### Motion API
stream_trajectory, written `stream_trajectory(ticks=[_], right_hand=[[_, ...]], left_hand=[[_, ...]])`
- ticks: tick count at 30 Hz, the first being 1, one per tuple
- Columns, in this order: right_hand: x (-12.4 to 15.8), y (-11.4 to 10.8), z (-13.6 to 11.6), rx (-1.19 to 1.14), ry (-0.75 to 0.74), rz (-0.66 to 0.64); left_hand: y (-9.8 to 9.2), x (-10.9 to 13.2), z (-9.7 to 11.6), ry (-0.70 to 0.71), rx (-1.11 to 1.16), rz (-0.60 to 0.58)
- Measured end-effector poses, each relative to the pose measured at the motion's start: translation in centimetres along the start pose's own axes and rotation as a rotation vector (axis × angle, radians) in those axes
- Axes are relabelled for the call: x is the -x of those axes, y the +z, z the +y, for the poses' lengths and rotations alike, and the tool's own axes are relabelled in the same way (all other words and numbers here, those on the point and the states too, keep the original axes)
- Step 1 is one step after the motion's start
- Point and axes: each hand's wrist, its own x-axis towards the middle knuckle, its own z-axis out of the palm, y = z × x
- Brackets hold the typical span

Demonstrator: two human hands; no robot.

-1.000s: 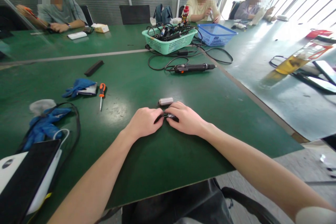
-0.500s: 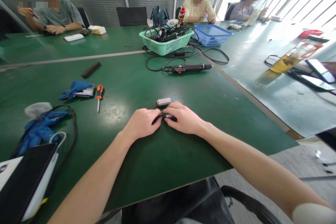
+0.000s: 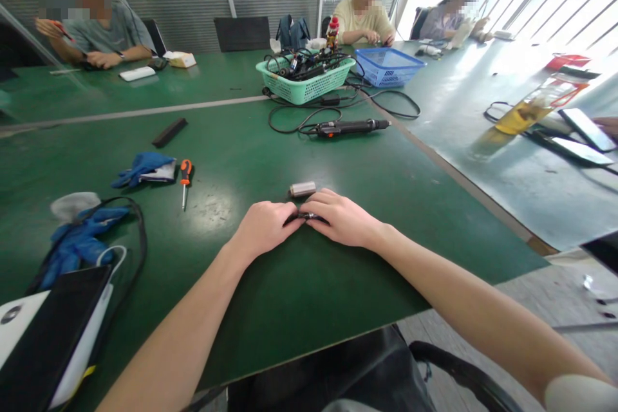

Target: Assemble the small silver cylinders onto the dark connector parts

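Note:
Both hands meet low over the green table (image 3: 290, 296), near its front edge. My left hand (image 3: 266, 226) is closed round one end of a small dark object (image 3: 309, 215). Its other end is in the closed fingers of my right hand (image 3: 340, 217). Fingers cover most of the object, so what it is cannot be made out. Just beyond my fingertips a short silvery-pink cylinder (image 3: 302, 189) lies on its side, close to my right hand's fingers.
An orange screwdriver (image 3: 186, 174), blue gloves (image 3: 80, 241) and a phone (image 3: 58, 328) lie left. Further back are a black electric screwdriver (image 3: 350, 128), a green basket (image 3: 306, 85) of tools and a blue basket (image 3: 390, 67). A bottle (image 3: 531, 106) lies right. Three people sit beyond.
The dark object between my hands sits slightly flatter, and less of it shows. The whole view has shifted slightly. A person across the table has lowered their hands.

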Motion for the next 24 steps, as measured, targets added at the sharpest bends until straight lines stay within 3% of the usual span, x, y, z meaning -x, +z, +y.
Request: stream_trajectory(ticks=[4, 8, 11, 18, 24], right_hand=[[0.4, -1.5, -0.7, 0.146, -0.026, -0.117], [1.9, -3.1, -0.3, 0.291, 0.072, -0.174], [4.1, -4.4, 2.6, 0.387, 0.190, -0.161], [9.7, -8.2, 12.6, 0.532, 0.398, -0.144], [11.1, -9.0, 14.7, 0.517, 0.389, -0.129]], left_hand=[[-0.2, -0.1, 0.2, -0.047, 0.028, -0.010], [-0.3, 0.1, 0.3, -0.053, 0.037, -0.007], [-0.3, 0.3, 0.2, -0.056, 0.029, 0.000], [-0.5, 0.6, 0.1, -0.054, 0.021, -0.005], [-0.3, 0.7, 0.0, -0.046, -0.002, 0.007]])
